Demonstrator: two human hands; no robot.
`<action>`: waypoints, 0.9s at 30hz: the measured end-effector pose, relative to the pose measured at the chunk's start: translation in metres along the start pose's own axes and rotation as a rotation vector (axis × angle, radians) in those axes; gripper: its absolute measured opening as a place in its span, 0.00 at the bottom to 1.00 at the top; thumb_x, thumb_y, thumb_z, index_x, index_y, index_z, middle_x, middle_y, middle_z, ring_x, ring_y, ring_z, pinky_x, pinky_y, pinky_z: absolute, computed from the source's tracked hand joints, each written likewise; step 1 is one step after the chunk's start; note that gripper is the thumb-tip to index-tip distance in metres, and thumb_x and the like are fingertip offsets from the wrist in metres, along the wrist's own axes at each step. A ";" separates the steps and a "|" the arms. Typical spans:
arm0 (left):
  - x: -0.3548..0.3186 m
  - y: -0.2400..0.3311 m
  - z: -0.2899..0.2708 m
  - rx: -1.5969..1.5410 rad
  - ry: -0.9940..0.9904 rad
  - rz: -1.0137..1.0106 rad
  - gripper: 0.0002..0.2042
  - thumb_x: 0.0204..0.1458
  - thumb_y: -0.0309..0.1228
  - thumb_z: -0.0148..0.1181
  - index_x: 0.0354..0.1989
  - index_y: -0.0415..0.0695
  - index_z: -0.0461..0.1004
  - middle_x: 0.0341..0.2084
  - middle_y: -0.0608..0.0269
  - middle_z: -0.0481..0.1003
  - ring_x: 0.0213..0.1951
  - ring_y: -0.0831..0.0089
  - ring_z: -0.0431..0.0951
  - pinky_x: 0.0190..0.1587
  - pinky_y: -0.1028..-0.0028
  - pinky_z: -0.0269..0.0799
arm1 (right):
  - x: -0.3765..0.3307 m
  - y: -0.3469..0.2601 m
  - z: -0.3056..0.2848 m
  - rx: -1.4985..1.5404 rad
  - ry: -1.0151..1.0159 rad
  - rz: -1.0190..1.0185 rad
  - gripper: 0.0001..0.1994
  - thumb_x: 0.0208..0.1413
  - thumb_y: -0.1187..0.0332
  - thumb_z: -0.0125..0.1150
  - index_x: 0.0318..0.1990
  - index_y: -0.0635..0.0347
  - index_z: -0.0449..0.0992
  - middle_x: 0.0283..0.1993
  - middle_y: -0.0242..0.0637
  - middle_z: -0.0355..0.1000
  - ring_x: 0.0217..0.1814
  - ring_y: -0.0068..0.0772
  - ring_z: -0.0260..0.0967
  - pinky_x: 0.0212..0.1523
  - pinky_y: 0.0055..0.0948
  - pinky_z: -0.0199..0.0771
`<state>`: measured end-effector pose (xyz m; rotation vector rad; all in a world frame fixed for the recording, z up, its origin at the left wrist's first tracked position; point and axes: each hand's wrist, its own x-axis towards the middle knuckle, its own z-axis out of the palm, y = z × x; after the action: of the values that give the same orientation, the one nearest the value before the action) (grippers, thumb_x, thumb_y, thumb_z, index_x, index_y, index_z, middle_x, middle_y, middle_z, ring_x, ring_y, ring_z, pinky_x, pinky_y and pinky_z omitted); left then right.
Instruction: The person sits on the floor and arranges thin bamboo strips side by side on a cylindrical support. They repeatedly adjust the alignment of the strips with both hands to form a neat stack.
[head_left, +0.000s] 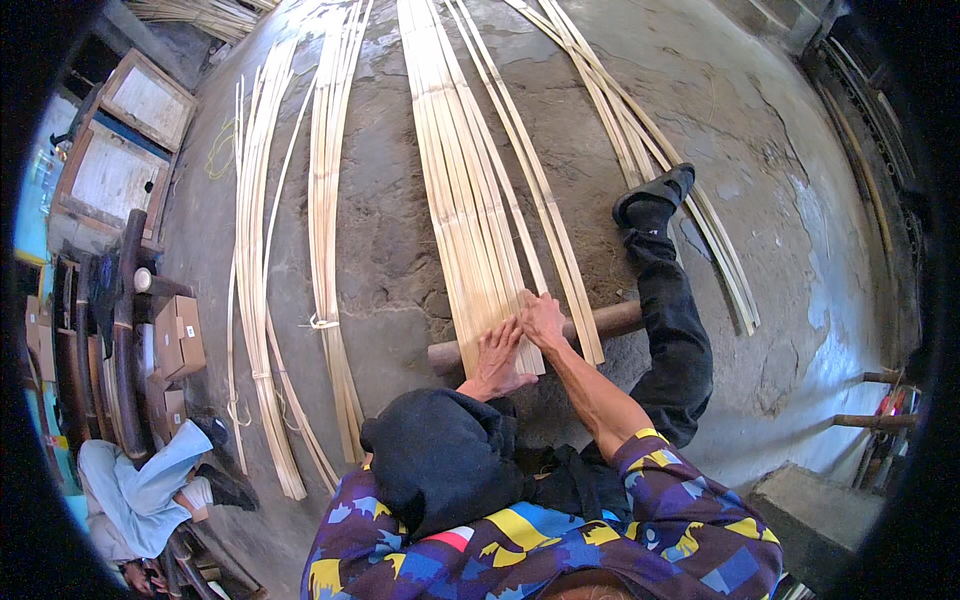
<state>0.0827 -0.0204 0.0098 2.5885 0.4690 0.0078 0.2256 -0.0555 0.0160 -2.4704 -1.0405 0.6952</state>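
Note:
A row of long, pale bamboo strips (465, 200) lies side by side in front of me, stretching away across the floor. Under their near ends runs a round bamboo pole (618, 319). My left hand (497, 362) lies flat over the strips near these ends, fingers stretched out. Just right of it, my right hand (541, 318) has its fingers curled at the row's right edge, closed on a bamboo strip; the fingertips are partly hidden. A few separate strips (552, 225) lie to the right of the row, also crossing the pole.
Two tied bundles of strips (262, 230) (326, 200) lie on the left. More strips (725, 255) lie beyond my sandalled foot (655, 195). At the left, a person in light blue trousers (140, 490) sits near cardboard boxes (180, 337) and dark poles (125, 340).

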 end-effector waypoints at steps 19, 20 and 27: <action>0.013 0.001 -0.002 0.118 -0.259 0.050 0.48 0.35 0.56 0.58 0.62 0.43 0.44 0.63 0.53 0.41 0.64 0.56 0.37 0.59 0.46 0.34 | 0.004 0.041 0.022 0.758 0.194 0.216 0.08 0.52 0.71 0.49 0.26 0.65 0.70 0.19 0.35 0.64 0.19 0.26 0.62 0.19 0.27 0.62; 0.011 0.000 -0.001 0.086 -0.247 0.054 0.48 0.35 0.57 0.58 0.62 0.43 0.44 0.63 0.53 0.41 0.64 0.56 0.37 0.60 0.47 0.33 | 0.006 0.038 0.023 0.925 0.035 0.339 0.08 0.52 0.72 0.49 0.25 0.65 0.70 0.18 0.32 0.63 0.17 0.23 0.61 0.16 0.24 0.61; 0.009 0.000 -0.004 0.059 -0.181 0.082 0.49 0.35 0.60 0.56 0.62 0.44 0.44 0.63 0.52 0.41 0.64 0.55 0.37 0.60 0.49 0.32 | 0.032 0.022 0.005 0.450 0.053 0.175 0.25 0.47 0.71 0.50 0.57 0.55 0.60 0.42 0.50 0.70 0.42 0.46 0.69 0.43 0.39 0.68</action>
<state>0.0905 -0.0156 0.0125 2.6335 0.3005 -0.2137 0.2544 -0.0455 -0.0089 -2.1828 -0.5726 0.8108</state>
